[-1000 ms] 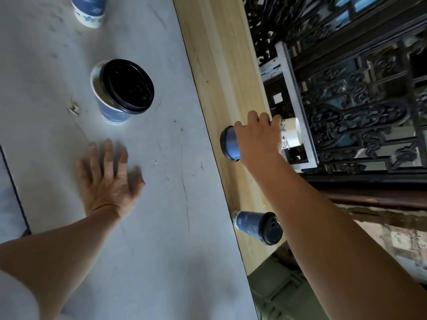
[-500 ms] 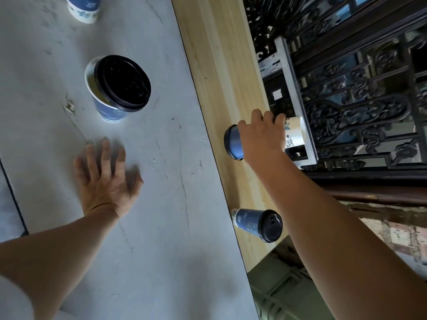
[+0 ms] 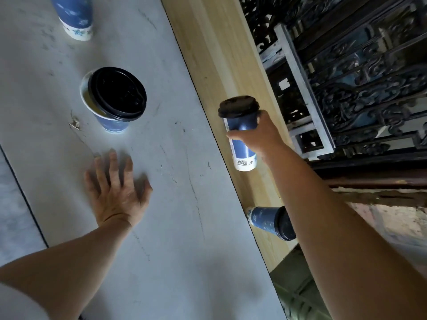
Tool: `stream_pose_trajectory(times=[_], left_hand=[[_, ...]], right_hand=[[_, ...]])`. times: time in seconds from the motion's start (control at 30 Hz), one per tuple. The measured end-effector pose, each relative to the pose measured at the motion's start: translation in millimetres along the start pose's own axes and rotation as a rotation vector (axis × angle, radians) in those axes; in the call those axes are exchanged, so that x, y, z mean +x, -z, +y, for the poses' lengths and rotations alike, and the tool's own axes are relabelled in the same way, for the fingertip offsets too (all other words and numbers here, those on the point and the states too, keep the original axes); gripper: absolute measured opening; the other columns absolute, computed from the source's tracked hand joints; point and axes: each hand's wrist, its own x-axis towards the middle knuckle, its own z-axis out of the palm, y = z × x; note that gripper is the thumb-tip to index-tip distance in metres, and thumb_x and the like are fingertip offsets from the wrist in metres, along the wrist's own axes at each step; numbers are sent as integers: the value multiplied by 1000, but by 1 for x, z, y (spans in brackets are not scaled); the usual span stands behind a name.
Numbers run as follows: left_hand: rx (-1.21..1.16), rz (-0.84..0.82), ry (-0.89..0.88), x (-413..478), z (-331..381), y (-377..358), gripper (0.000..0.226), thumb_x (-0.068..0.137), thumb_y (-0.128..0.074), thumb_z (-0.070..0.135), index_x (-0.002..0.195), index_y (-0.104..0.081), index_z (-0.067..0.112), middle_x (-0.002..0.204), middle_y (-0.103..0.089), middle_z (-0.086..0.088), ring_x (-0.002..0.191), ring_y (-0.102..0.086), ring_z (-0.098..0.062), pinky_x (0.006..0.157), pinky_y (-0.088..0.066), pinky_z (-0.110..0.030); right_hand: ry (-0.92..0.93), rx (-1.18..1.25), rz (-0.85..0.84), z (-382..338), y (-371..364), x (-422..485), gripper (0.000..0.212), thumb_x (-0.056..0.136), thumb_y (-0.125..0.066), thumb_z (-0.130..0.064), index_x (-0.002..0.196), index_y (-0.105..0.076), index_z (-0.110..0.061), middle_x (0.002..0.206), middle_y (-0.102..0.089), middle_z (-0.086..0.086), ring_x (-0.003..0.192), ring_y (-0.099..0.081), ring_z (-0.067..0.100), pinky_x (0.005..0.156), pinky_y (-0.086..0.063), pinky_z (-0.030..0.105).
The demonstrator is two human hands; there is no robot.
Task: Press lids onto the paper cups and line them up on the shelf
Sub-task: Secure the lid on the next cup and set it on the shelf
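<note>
**Blue paper cup with a pressed-on black lid [image 3: 241, 122] held above the pale wooden shelf [image 3: 208, 54]**

Head view. The capped cup is gripped by the right hand [image 3: 263, 137] just right of the frame's middle. Fingers and thumb are curled round its blue wall. It is tilted, lid toward the top of the frame, and its white base appears clear of the plank.

The left hand [image 3: 115, 192] is laid flat on the scuffed grey tabletop [image 3: 184, 227] at lower left, fingers straight and spread. Nothing is held by it.

A second lidded blue cup [image 3: 265, 221] is seen on the shelf at lower right, partly hidden by the right forearm.

On the table, left of centre, a blue cup with a loose black lid [image 3: 115, 95] is found. The lid sits askew with the cup's rim showing at its left, so it is judged not yet pressed home. A further blue cup [image 3: 74, 17] is cut off by the top edge. The upper right is filled by a dark carved wooden screen [image 3: 369, 77].

The step in hand is judged to be the placing of a capped cup on the shelf. For the next move, the cup must be brought upright, set down in line with the second lidded blue cup, and released without tipping.
</note>
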Motion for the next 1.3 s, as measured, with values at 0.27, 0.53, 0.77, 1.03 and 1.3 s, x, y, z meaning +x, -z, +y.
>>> stream_pose_trajectory(times=[0.27,0.53,0.77,1.03,1.3], left_hand=[[14,-6,4,0,3,3,83,82,-39,59,154,-27,20,167,-11,-13,153,-2,-41,122,0,-57],[54,20,-18,-1,6,5,85,83,-43,57,156,-21,21,166,-15,-14,152,-8,-42,120,-10,-59],[71,-9,-20,1,2,1,84,83,-38,61,156,-20,24,167,-11,-11,153,-6,-40,120,-10,-62],[52,4,-26,-1,6,5,82,85,-37,59,156,-21,22,167,-13,-13,153,-8,-42,120,-10,-63],[66,-26,-7,-1,9,8,84,84,-47,53,157,-24,18,167,-13,-13,153,-8,-41,120,-10,-63]], right_hand=[[-100,790,87,39,-10,4,74,71,-89,-4,130,-45,-18,129,-63,4,114,-65,24,94,-53,43],[-236,1079,132,90,-26,12,79,73,-85,2,133,-43,-25,136,-58,2,119,-62,23,84,-59,41],[-241,1063,286,110,-58,15,72,67,-86,4,120,-49,-27,121,-63,-2,118,-63,26,100,-53,55],[-210,1045,281,117,-61,22,73,65,-87,-1,123,-52,-29,110,-63,-12,114,-65,25,98,-55,54],[-166,1000,244,122,-79,23,70,62,-86,-5,113,-53,-39,86,-66,-33,90,-66,2,88,-60,39]])
